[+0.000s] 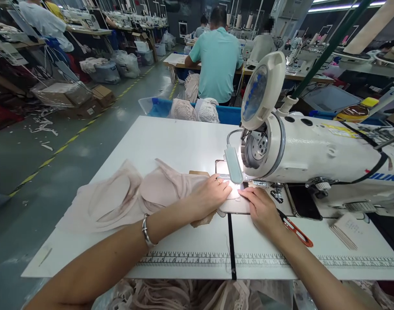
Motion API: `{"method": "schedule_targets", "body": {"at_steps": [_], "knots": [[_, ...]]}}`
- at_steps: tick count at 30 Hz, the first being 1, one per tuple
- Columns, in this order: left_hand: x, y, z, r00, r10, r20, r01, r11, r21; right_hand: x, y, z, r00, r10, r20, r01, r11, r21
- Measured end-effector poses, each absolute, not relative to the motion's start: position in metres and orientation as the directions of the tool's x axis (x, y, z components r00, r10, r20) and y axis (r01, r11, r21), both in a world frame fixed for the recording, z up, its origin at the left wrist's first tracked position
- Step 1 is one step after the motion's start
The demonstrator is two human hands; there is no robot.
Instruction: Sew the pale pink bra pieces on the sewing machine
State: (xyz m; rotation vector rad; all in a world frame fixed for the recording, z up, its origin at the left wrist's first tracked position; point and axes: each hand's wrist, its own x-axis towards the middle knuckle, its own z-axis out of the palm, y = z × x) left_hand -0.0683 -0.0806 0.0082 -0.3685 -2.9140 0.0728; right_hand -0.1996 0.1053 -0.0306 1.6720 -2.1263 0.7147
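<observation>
Grip: left hand (211, 194) lay palm down with fingers bent over the pale beige garment (163, 188); right hand (263, 209) had its fingertips at the cloth's right edge, under the small lamp (234, 165). Could not tell whether either hand pinched the cloth or only pressed it. Garment spread leftward over the white table (180, 131), cups uppermost, its right end at the sewing machine (300, 148). Orange-handled tool (298, 231) lay just right of the right hand; printed ruler (190, 261) ran along the near edge. Far side: blue bin (160, 106) holding lace cups (184, 110).
</observation>
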Motion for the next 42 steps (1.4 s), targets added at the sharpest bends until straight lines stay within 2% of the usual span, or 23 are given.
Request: {"method": "schedule_targets", "body": {"at_steps": [3,9,12,14,19,25,28,34,37,39,42], "knots": [[-0.073,-0.085,0.01,-0.94,0.237,0.243,0.236,0.971,-0.037,-0.199,0.105,-0.031,-0.253,-0.81,0.529,-0.967,0.203,-0.152],[-0.073,-0.077,-0.001,-0.934,0.218,0.283,0.208,0.976,-0.067,-0.2,0.106,-0.03,-0.221,-0.821,0.526,-0.975,0.174,-0.136],[-0.074,-0.075,-0.001,-0.934,0.257,0.247,0.246,0.966,-0.076,-0.201,0.106,-0.028,-0.206,-0.822,0.531,-0.978,0.159,-0.133],[-0.075,-0.075,0.0,-0.944,0.26,0.204,0.256,0.966,-0.043,-0.202,0.107,-0.027,-0.204,-0.814,0.544,-0.978,0.141,-0.156],[-0.075,-0.077,0.003,-0.973,0.167,0.158,0.187,0.976,0.116,-0.203,0.108,-0.027,-0.27,-0.8,0.536,-0.959,0.171,-0.228],[-0.073,-0.081,-0.008,-0.911,0.276,0.306,0.341,0.922,0.184,-0.196,0.107,-0.019,-0.21,-0.783,0.586,-0.978,0.157,-0.141],[-0.073,-0.081,-0.011,-0.887,0.328,0.325,0.385,0.914,0.129,-0.19,0.107,-0.015,-0.156,-0.783,0.602,-0.987,0.151,-0.06],[-0.074,-0.077,-0.009,-0.852,0.437,0.289,0.43,0.898,-0.092,-0.181,0.103,-0.015,-0.083,-0.783,0.617,-0.977,0.186,0.105],[-0.074,-0.073,-0.011,-0.823,0.47,0.318,0.443,0.883,-0.156,-0.176,0.098,-0.018,-0.09,-0.792,0.604,-0.962,0.226,0.152],[-0.075,-0.071,-0.012,-0.81,0.466,0.356,0.435,0.884,-0.17,-0.174,0.094,-0.018,-0.144,-0.783,0.605,-0.962,0.255,0.1],[-0.075,-0.069,-0.013,-0.817,0.449,0.361,0.413,0.894,-0.175,-0.174,0.092,-0.016,-0.285,-0.726,0.626,-0.956,0.264,-0.129]]}}
